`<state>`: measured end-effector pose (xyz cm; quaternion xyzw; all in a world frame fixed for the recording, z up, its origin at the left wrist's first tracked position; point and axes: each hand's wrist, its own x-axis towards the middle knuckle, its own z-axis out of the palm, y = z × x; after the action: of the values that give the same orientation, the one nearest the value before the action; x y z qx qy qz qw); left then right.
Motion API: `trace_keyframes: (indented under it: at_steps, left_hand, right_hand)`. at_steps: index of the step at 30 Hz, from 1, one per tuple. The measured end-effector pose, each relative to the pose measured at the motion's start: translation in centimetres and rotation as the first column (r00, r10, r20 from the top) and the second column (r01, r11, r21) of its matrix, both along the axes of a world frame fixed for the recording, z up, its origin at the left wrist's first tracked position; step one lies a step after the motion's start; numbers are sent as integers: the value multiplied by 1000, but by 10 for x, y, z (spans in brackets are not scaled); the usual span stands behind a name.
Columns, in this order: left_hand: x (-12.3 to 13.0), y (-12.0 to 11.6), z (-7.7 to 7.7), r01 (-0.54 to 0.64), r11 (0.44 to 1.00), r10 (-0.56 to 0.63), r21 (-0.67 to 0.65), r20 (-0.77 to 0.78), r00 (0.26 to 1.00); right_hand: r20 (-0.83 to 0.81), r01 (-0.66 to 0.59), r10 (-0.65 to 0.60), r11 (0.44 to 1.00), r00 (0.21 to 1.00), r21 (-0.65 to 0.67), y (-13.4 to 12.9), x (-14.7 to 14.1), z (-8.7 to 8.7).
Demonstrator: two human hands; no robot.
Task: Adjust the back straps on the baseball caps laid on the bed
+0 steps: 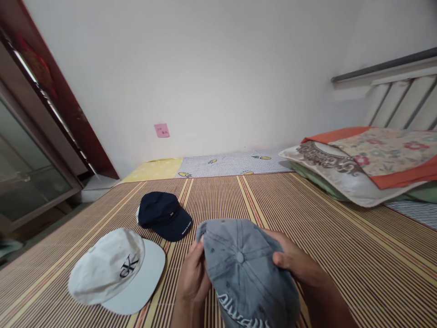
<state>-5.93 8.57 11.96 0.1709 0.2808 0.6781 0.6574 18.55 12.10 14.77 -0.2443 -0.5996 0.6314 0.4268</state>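
Note:
A grey-blue baseball cap is held between my two hands, its crown facing up and its white raised lettering toward me. My left hand grips the cap's left edge, fingers partly hidden behind the fabric. On the opposite side my right hand is closed on the cap, thumb on top and the other fingers underneath. To the left lies a white baseball cap with dark letters on its front. Just behind that one rests a navy baseball cap, its brim pointing right.
A striped mat covers the bed, with patterned cloth along the wall. Stacked pillows with an orange-edged floral cover lie at right by the slatted headboard. A pink note is stuck on the wall.

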Motion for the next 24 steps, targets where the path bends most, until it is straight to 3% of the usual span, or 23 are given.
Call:
trace_keyframes:
  at_steps: [2, 4, 7, 9, 13, 17, 20, 24]
  left_hand:
    - [5, -1, 6, -33, 999, 32, -21, -34, 999]
    - [9, -1, 9, -48, 999, 47, -23, -61, 997]
    - [10, -2, 9, -13, 1000, 13, 4, -102, 995]
    - [10, -4, 8, 50, 998, -44, 39, -145, 988]
    - [10, -6, 12, 145, 980, -113, 139, -215, 970]
    - [11, -7, 19, 216, 945, -150, 247, -259, 954]
    - [10, -8, 19, 314, 917, -233, 245, -311, 922]
    - [12, -11, 17, 415, 892, -311, 177, -426, 850]
  right_hand:
    - [88, 6, -5, 1000, 996, -16, -1, 1, 1]
    - [141, 109, -105, 994, 984, -21, -3, 2, -1]
    - [30, 360, -359, 928, 933, -90, -5, 4, -10]
    - [-78, 426, -446, 885, 892, -188, -6, 5, -15]
    - [-200, 400, -466, 867, 862, -297, -11, 4, -14]
    - [-230, 420, -494, 855, 838, -305, -21, 2, -7]
    - [-204, 437, -493, 859, 846, -265, -20, -1, -1]
    - [-38, 368, -373, 925, 927, -94, -6, -9, 6]
